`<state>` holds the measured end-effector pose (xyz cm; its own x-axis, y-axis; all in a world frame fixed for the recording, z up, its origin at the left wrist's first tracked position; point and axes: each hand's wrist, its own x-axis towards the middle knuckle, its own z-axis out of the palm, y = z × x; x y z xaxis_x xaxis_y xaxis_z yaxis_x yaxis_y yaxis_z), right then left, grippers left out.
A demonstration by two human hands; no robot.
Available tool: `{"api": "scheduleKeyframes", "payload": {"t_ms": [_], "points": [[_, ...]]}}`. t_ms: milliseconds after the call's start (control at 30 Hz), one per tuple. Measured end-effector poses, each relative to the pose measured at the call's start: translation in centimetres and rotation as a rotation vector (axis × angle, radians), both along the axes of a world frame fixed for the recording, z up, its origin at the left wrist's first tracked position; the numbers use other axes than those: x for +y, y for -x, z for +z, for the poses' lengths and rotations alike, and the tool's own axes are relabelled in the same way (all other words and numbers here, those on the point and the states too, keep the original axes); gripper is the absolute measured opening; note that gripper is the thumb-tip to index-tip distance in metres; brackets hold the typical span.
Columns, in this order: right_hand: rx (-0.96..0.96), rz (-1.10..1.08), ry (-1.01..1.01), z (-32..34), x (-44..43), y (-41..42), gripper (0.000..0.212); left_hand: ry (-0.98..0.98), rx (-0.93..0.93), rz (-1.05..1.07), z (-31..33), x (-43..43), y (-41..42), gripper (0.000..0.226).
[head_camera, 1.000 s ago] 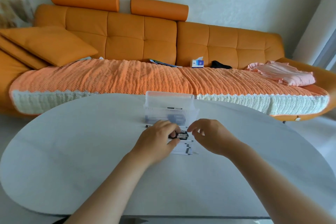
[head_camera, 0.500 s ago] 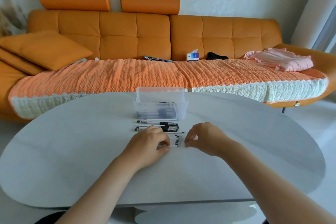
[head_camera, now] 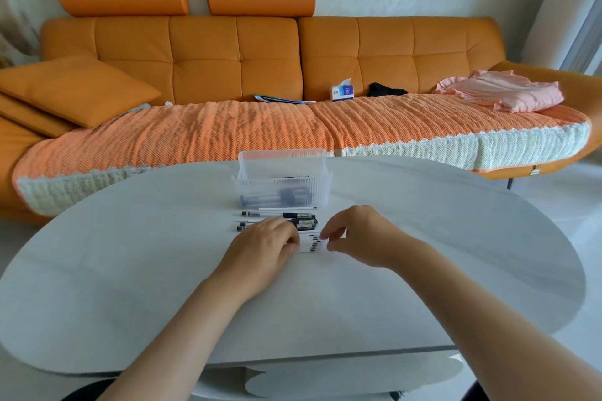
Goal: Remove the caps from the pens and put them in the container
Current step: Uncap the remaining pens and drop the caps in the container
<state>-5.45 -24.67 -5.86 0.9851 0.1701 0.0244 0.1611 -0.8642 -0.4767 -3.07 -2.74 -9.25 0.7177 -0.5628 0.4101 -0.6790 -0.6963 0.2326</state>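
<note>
Far out beyond the left hand point(head_camera: 265, 246) and to its left, we see an orange cushion point(head_camera: 75, 88) lying on the sofa point(head_camera: 208, 55). The hand itself rests knuckles up on the pale table point(head_camera: 130, 270), its fingers curled down over the left ends of a row of white pens point(head_camera: 309, 242). The fingertips are hidden, so we cannot tell whether they grip a pen or only rest on the row. Just past its knuckles lie several capped pens point(head_camera: 301, 223) with black caps, flat on the table and side by side. Beyond those stands the clear container point(head_camera: 281, 159), upright, with dark pens showing through its ribbed wall. A thin white stick point(head_camera: 290, 208) lies just in front of it. The white pens fill the gap between the two hands, lying crosswise with their black bands towards the right hand point(head_camera: 361, 236). That hand is raised a little off the table, and its thumb and forefinger point(head_camera: 327, 233) pinch together at the right ends of the white pens. Which pen they hold is too small for us to make out. Far beyond it on the sofa we see a tissue box point(head_camera: 342, 93), and further right a folded pink cloth point(head_camera: 501, 94).
</note>
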Motion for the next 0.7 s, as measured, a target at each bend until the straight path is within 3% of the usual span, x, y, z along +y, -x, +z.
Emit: {"api": "scheduleKeyframes", "payload": {"t_ms": [200, 700], "points": [[-0.045, -0.047, -0.151, 0.3, 0.2, 0.1, 0.011, 0.135, 0.179, 0.018, 0.1, 0.4, -0.1, 0.007], [-0.072, -0.045, -0.223, 0.1, 1.1, 0.2, 0.008, 0.189, 0.162, -0.040, 0.3, 0.6, -0.3, 0.015]]}}
